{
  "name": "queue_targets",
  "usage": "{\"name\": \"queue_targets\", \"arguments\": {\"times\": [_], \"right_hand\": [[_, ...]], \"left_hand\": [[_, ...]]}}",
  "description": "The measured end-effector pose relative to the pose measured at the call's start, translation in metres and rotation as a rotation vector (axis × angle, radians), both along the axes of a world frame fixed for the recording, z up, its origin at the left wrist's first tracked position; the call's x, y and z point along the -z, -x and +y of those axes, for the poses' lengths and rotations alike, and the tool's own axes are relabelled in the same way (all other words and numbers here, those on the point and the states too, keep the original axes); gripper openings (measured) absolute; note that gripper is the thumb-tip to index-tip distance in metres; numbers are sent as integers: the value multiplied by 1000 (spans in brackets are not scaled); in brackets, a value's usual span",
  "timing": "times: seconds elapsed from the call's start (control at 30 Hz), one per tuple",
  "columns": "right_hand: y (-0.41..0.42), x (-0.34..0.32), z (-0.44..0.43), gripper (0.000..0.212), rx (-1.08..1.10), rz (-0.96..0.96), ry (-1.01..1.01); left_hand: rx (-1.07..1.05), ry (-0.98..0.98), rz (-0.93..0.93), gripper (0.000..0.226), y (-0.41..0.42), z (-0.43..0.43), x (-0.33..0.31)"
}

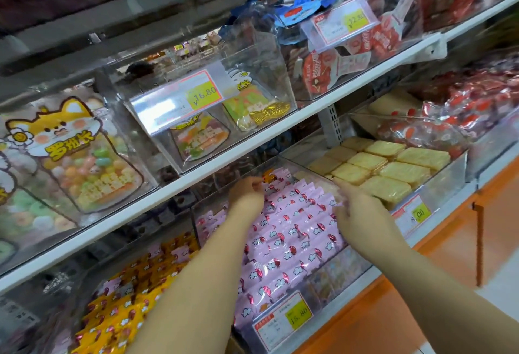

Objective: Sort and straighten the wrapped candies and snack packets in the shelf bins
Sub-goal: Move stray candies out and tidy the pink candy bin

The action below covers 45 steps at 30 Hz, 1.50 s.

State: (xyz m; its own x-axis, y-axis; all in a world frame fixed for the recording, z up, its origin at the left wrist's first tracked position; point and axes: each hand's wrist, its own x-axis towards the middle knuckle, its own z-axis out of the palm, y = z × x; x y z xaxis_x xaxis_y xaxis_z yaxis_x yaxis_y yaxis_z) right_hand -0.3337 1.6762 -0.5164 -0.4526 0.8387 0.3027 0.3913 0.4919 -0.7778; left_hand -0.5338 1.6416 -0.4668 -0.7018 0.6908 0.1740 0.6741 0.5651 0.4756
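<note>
Centre of frame, lower shelf: clear bin (362,262) of pink candies (292,230), stacked in rows. Left hand (247,193) at the upper left of the stack, fingers curled on a packet edge; right hand (356,210) pressed open against its right side. Step judged: squaring the pink rows. Next move likely calls for nudging both sides inward evenly.

Left hand (246,195) fingertips hidden behind pink packets (292,241); small price-tag (283,322) print unreadable.

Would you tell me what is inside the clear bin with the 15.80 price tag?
Pink wrapped candies fill the clear bin, with both hands on them. Lower layers are covered.
</note>
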Motion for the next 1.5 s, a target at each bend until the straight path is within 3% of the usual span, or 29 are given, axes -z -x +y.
{"name": "queue_targets", "arguments": {"times": [0.17,0.27,0.47,0.77,0.83,0.93,1.03,1.23,1.33,1.5], "right_hand": [[3,-3,-1,57,24,-4,-20],[3,-3,-1,58,18,19,-25],[3,-3,1,60,8,2,-36],[3,-2,1,61,-4,-11,-19],[3,-2,1,61,-9,-18,-13],[3,-2,1,61,-11,-20,-13],[3,-2,1,61,-5,-18,-11],[4,0,1,60,7,-51,-30],[9,-5,-10,57,92,-65,-223],[27,-19,-57,53,-81,68,-310]], "left_hand": [[7,98,-74,26,0,13,15],[18,172,-50,34,0,18,16],[-50,260,74,29,1,23,18],[-155,178,210,22,-13,19,24],[-187,107,137,17,-14,18,22],[-206,-136,-114,15,-16,19,17],[-226,-250,-199,12,-20,20,7],[-166,-510,-31,12,-28,0,-3],[-117,-665,63,12,-38,-24,-8],[-129,-776,-122,9,-56,-72,-14]]}}
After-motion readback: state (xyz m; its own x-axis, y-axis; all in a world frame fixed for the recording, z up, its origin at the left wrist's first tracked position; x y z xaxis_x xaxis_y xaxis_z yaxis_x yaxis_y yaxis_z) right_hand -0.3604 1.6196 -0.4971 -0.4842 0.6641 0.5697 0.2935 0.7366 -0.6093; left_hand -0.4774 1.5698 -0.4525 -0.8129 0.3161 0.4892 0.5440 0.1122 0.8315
